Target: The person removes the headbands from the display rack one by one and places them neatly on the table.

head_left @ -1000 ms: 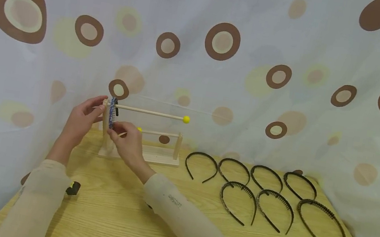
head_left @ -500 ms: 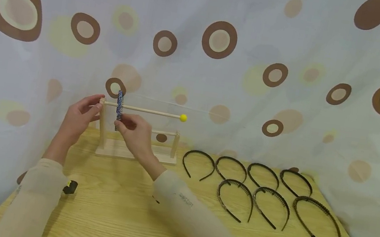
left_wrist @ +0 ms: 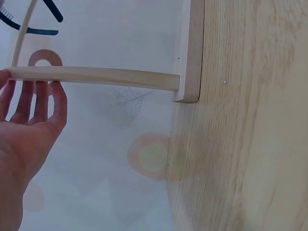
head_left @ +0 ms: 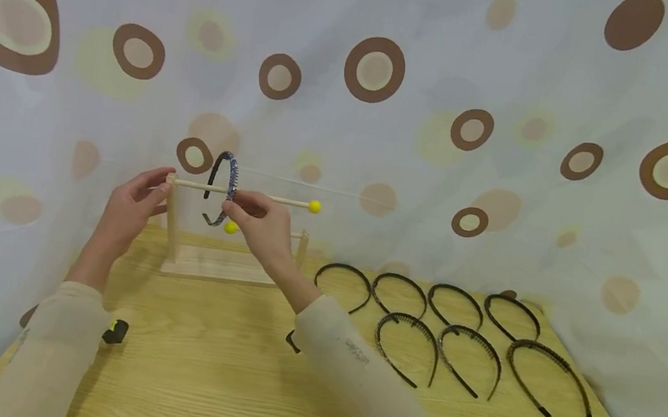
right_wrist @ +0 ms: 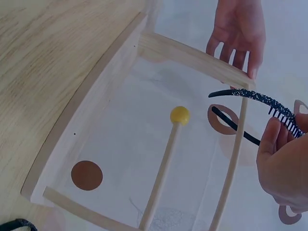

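My left hand (head_left: pixel 127 205) grips the top of the left post (head_left: pixel 172 223) of a wooden two-rod stand, its fingers behind the post in the left wrist view. My right hand (head_left: pixel 262 223) pinches a dark toothed headband (head_left: pixel 233 174) covered in blue-silver glitter. This headband stands on edge around the stand's upper rod (head_left: pixel 193 184), with its open ends toward the left post. In the right wrist view the headband's glittered arm (right_wrist: pixel 264 98) overlaps the rod, and its teeth point inward near my fingertips. A yellow ball (head_left: pixel 314 206) caps the upper rod's right end.
Several black headbands lie in two rows on the table's right side, among them a front one (head_left: pixel 554 353). The lower rod's yellow ball (head_left: pixel 231 227) is beside my right hand. A small black object (head_left: pixel 116 331) sits by the left sleeve. A patterned curtain (head_left: pixel 383 143) hangs behind.
My right hand has brought the glitter headband rightward along the upper rod, away from the left post, and turned it so its loop shows. The left hand stays on the post.
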`<state>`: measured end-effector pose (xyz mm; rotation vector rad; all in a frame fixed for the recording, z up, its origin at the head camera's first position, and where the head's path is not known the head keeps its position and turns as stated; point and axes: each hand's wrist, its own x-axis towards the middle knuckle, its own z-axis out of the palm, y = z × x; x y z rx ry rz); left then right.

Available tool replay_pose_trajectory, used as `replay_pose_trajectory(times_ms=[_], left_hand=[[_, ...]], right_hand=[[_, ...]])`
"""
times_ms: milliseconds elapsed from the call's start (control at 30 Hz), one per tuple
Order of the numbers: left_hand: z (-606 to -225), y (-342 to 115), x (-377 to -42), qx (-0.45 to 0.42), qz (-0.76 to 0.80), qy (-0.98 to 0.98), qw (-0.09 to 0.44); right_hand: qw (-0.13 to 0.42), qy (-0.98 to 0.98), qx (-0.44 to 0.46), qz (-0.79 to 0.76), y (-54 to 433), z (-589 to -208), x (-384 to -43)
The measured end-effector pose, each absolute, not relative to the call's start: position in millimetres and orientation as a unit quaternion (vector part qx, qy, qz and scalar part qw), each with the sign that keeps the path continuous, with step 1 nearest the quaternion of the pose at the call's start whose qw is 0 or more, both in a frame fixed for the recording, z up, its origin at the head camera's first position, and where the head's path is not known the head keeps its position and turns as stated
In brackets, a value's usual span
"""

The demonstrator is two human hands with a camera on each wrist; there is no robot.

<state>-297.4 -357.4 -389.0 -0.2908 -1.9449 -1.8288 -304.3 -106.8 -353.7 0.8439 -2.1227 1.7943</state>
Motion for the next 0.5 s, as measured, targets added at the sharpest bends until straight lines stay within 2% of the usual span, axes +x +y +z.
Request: replay_pose_trajectory(times_ms=[167,367,500], left_hand=[[-385.2,-354.3,-292.0,-0.122,-0.679,-0.689,0.225],[-397.3,-361.6,-304.3,-0.136,-0.690,-0.674,0.225],[-398.7,-362.8,-306.6,-0.142,-0.686,-0.676,0.227]], right_hand=[[0.120,-0.726,0.282,0.616,-88.0,-343.1,-304.3],[0.104,-0.721,0.274,0.627,-61.4,-327.1,-298.6],[0.126,-0.729,0.284,0.610,-42.3,-319.5,-296.7]])
